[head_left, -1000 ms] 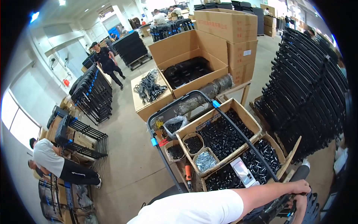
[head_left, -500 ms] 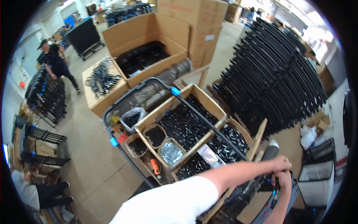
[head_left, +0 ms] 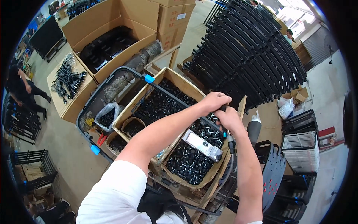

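Head view: left hand [head_left: 214,101] and right hand [head_left: 228,118] both clench a black tool [head_left: 225,127]; likely rigid, hose-tethered, best held mid-handle.

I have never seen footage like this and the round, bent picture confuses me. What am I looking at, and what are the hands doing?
There is no machine here. The camera sits on a person's head and looks down, and its wide lens bends straight lines near the rim. The two bare arms coming up from the bottom are that person's own.

The left hand and right hand meet on a slim black tool with a hose hanging from it; both are closed around it.

Below them a cart carries cardboard boxes full of small black parts, plus a silver packet. To the right leans a big stack of black frames. Another person is on the floor at far left.
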Tool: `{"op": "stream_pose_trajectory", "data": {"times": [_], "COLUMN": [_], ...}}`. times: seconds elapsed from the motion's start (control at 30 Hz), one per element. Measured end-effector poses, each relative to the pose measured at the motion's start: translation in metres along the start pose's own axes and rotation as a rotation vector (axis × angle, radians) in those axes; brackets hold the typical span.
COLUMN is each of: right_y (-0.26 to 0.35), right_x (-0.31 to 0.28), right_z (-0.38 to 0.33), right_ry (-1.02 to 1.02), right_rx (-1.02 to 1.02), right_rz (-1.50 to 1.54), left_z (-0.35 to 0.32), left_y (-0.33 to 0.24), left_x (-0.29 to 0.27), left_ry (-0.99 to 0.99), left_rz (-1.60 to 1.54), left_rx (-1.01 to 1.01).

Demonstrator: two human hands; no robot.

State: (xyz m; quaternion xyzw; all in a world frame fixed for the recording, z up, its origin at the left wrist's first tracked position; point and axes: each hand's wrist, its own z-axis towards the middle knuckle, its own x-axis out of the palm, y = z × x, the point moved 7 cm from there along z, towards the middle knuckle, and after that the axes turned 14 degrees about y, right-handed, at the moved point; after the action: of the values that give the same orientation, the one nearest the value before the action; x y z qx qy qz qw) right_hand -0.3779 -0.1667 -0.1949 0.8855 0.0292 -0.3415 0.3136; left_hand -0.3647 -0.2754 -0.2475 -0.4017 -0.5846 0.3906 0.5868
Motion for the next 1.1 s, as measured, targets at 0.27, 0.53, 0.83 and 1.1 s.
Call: {"op": "stream_pose_trajectory", "data": {"times": [0.27, 0.53, 0.83, 1.1], "right_y": [0.028, 0.024, 0.017, 0.014], "right_x": [0.016, 0.022, 0.030, 0.031], "right_z": [0.017, 0.027, 0.028, 0.028], "right_ry": [0.000, 0.000, 0.063, 0.027], "right_rx": [0.066, 0.092, 0.034, 0.065], "right_rz": [-0.059, -0.105, 0.017, 0.017], "left_z": [-0.010, -0.007, -0.016, -0.014], "left_y": [-0.004, 0.008, 0.009, 0.012], "left_x": [-0.035, -0.041, -0.037, -0.037], "left_ry": [0.008, 0.049, 0.037, 0.054], "left_rz": [0.010, -0.007, 0.070, 0.074], "left_rx": [0.000, -0.031, -0.032, -0.031]}}
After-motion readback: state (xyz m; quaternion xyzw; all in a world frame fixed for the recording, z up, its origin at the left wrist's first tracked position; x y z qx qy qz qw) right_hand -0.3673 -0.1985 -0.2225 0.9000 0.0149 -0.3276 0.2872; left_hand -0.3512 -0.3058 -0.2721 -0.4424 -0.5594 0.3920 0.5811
